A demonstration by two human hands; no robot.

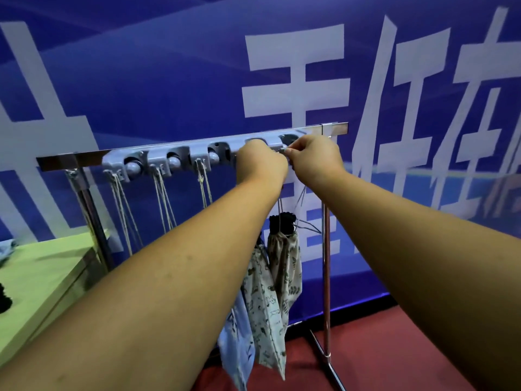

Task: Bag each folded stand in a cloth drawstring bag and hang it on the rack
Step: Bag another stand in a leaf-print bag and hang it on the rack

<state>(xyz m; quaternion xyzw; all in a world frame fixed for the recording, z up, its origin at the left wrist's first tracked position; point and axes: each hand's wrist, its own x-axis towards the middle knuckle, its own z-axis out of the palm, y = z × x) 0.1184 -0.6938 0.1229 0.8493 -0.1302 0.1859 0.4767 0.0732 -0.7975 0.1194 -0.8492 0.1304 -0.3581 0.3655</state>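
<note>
A metal rack (326,277) carries a grey hook strip (158,159) along its top bar. Both my hands are raised to the strip's right end. My left hand (260,159) and my right hand (315,156) pinch the thin drawstring (300,197) of a printed cloth bag (284,261). That bag hangs below them with the black folded stand (282,222) showing at its puckered mouth. Other bags (263,306) hang beside it, one light blue (236,342). Their cords (124,210) loop over hooks further left. My forearms hide the upper parts of those bags.
A green-topped table (48,277) stands at the left with a black object (4,301) at its edge and a blue cloth (7,249) further back. A blue banner wall (169,80) is right behind the rack. Red floor lies under the rack's foot (328,359).
</note>
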